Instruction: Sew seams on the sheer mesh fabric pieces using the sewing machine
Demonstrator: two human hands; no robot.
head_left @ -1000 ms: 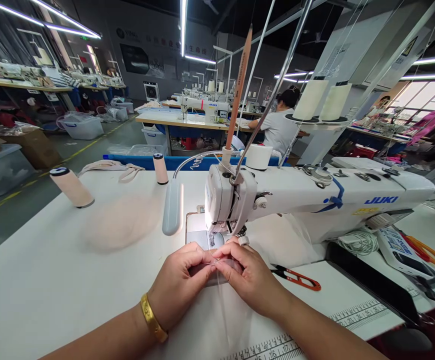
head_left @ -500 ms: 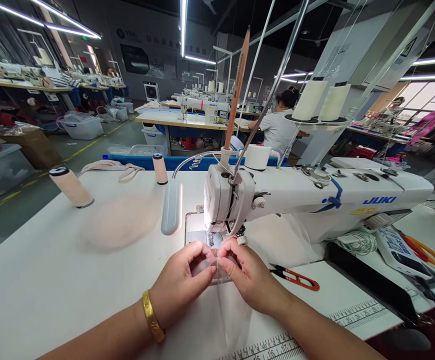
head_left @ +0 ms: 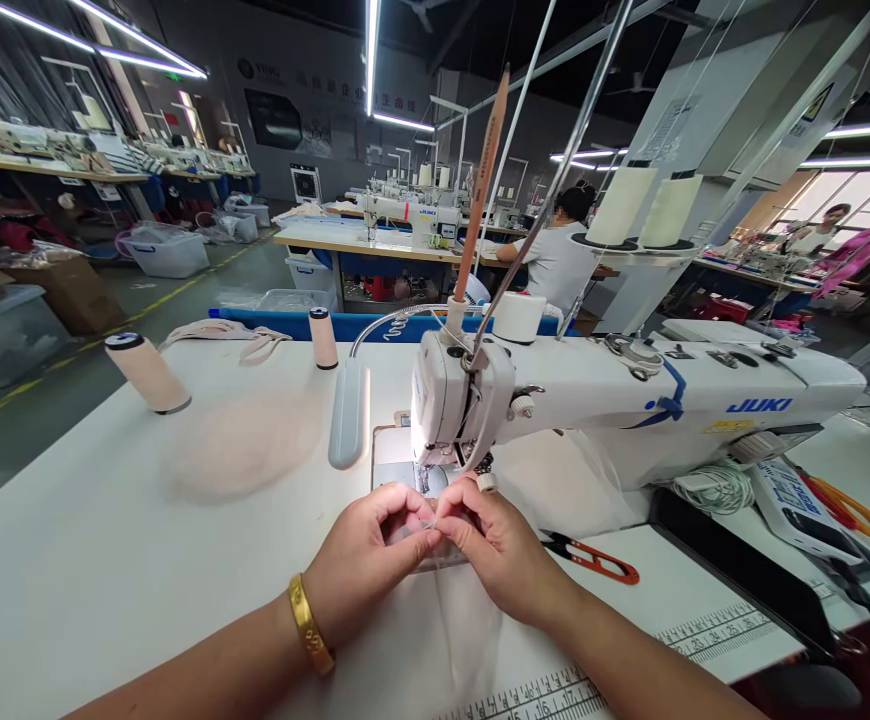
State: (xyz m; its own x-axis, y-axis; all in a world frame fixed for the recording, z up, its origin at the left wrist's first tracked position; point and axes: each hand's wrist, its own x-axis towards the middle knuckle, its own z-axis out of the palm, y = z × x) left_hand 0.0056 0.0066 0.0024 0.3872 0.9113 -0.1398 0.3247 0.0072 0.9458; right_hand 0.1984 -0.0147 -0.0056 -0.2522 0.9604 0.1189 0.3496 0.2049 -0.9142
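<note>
Two hands [head_left: 435,545], fingertips nearly closed together, pinch thin sheer fabric [head_left: 446,610].

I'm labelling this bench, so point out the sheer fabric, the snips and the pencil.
Sheer fabric [head_left: 471,622]: head view, its lower part.
Snips [head_left: 633,576]: head view, orange handle's end.
Pencil [head_left: 482,185]: head view, middle of its shaft.

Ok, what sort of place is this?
Most likely a garment sewing workshop: a sewing machine in front, thread cones above it, and more machines on tables beyond.
</note>
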